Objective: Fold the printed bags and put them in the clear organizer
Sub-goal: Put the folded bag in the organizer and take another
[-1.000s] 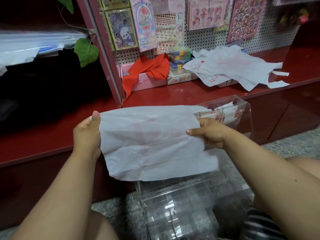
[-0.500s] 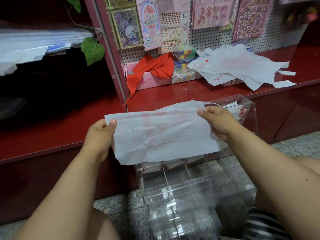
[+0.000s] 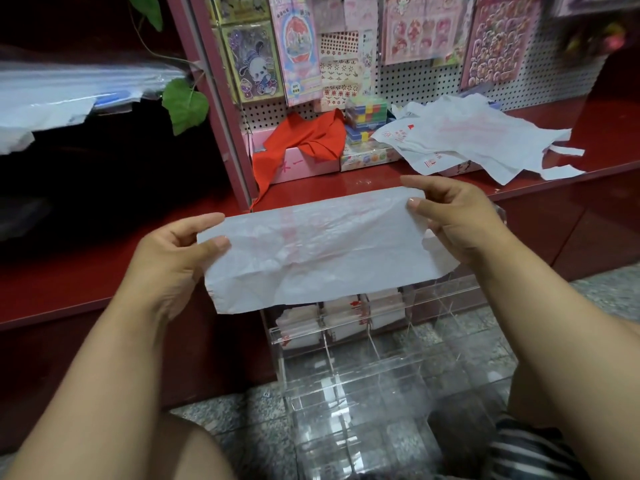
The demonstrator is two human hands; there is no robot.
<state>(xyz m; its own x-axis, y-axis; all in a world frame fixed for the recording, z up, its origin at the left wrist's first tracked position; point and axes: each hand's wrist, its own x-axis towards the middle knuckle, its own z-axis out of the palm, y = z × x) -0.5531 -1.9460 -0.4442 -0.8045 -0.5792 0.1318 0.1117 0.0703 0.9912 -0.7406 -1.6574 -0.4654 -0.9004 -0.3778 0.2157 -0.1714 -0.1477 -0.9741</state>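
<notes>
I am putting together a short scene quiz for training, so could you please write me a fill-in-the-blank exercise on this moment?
1. The left hand and the right hand hold the white printed bag stretched above the clear ____.
2. Folded bags already sit in the organizer's ____ row of compartments.
3. More unfolded bags lie in a pile on the ____ shelf.
4. A ____ cloth drapes over the pink box.

Missing words: organizer; far; red; red
</notes>
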